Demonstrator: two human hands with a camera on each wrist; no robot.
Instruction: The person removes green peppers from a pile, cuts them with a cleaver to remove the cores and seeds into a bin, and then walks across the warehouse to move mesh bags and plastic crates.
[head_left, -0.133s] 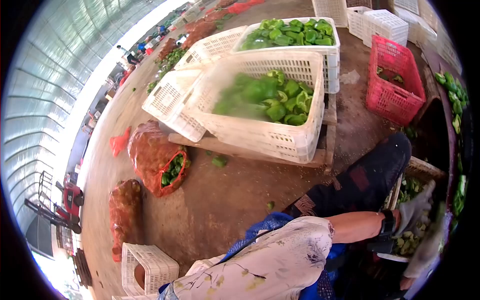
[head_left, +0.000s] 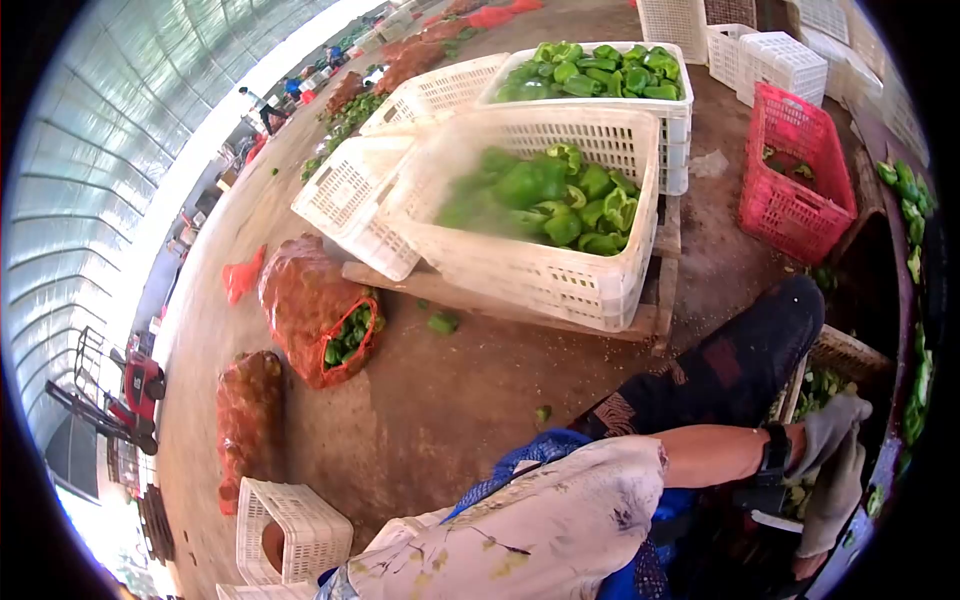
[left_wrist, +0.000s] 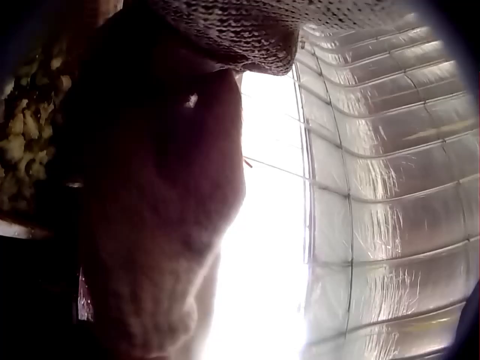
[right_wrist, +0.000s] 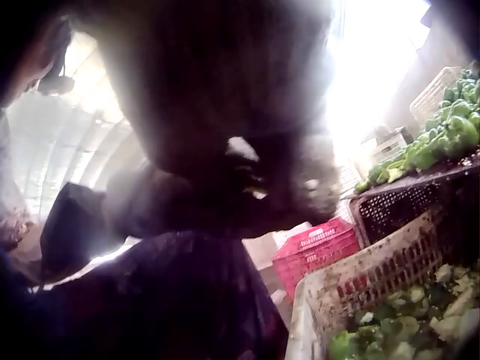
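Observation:
My left hand, in a grey knit glove with a dark strap at the wrist, reaches over a white crate of pale and green pepper scraps. Its fingers bend downward. Close below it, overlapping it in the head view, is my gloved right hand, with bare skin at the cuff. In the right wrist view a hand is mostly dark, with a small whitish patch on it. Knit glove fabric crosses the top of the left wrist view. I cannot tell what the fingers hold.
Green peppers lie along a table edge at the right. A red crate stands beyond my leg. White crates of green peppers rest on a wooden pallet. Red mesh sacks and a small white crate stand left.
My right hand, blurred before, has come in closer to the left hand and now overlaps it. The left hand has shifted slightly, and the head view has tilted a little.

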